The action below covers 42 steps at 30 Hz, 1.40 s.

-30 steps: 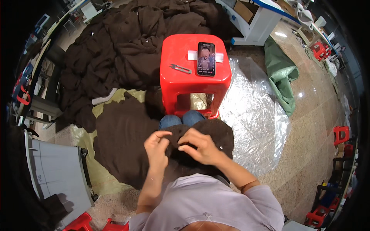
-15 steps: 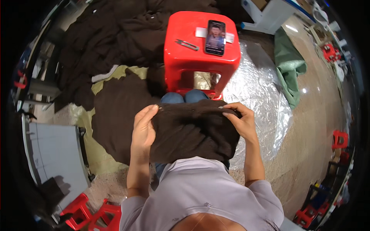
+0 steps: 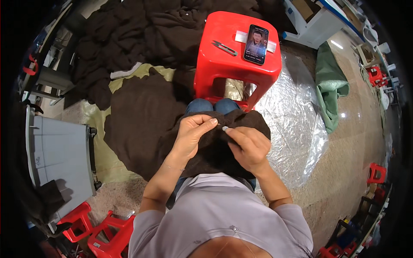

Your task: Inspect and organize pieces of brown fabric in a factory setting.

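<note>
Dark brown cloth point(image 3: 206, 155) lies across my lap, over jeans-covered knees. My left hand point(image 3: 191, 133) pinches the cloth's folded edge between thumb and fingers. Close beside it, my right hand point(image 3: 249, 146) is closed, index finger pointing at that same edge. At its fingertips shows a small whitish thing point(image 3: 225, 128), too small to name. On the red plastic stool point(image 3: 215, 30) in front of my knees lie metal thread snips point(image 3: 225, 47) and a phone point(image 3: 256, 44) with a lit screen, resting on a white strip.
A heap of brown cloth point(image 3: 124, 34) covers the floor at the far left, partly over yellowish sheeting point(image 3: 101, 150). Clear plastic sheeting point(image 3: 297, 142) lies to the right, near a green bag point(image 3: 329, 86). A grey wheeled bin point(image 3: 62, 150) and red stools point(image 3: 109, 238) stand left.
My hands have come together from the two ends of the cloth's edge to its middle. The small whitish thing now shows at my right fingertips. The view has shifted slightly.
</note>
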Available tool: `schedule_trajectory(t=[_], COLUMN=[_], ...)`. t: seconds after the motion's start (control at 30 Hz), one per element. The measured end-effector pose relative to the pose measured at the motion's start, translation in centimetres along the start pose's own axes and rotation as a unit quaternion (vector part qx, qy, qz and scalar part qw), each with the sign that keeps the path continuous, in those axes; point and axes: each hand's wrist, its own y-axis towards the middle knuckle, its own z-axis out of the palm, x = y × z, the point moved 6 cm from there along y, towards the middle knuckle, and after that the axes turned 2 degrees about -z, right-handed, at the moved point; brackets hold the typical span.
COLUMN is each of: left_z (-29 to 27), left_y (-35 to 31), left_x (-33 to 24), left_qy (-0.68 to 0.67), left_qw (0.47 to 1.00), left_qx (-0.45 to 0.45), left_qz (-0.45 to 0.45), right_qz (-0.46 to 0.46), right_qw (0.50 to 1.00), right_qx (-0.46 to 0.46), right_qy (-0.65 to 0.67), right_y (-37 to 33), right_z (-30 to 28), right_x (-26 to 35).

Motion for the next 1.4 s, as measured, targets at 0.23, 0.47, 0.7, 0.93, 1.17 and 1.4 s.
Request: schedule_trajectory(t=[0.23, 0.47, 0.7, 0.93, 1.17, 1.4], left_z=[-0.1, -0.7, -1.8, -0.8, 0.1, -0.7], left_y=[-0.5, -0.7, -1.2, -2.9, -3.5, -2.1], left_x=[0.0, -0.6, -0.9, -0.5, 0.6, 1.0], left_qy=[-0.005, 0.121, 0.21, 0.272, 0.304, 0.279], left_qw=[1.0, 0.988, 0.971, 0.939, 0.914, 0.946], left_qx=[-0.009, -0.041, 0.063, -0.064, -0.116, -0.003], left_qz=[0.023, 0.087, 0.093, 0.198, 0.244, 0.162], right_qz=[-0.057, 0.052, 0.104, 0.1, 0.13, 0.146], right_qw=[0.998, 0.992, 0.936, 0.965, 0.984, 0.985], right_qx=[-0.004, 0.076, 0.281, 0.186, 0.097, 0.079], right_qy=[-0.027, 0.091, 0.187, 0.158, 0.076, 0.039], right_y=[0.2, 0.6, 0.1, -1.4, -1.8, -2.1], right_z=[2.1, 3.0, 4.5, 4.8, 4.8, 4.1], right_x=[0.1, -1.4, -2.5, -1.1, -0.9, -1.7])
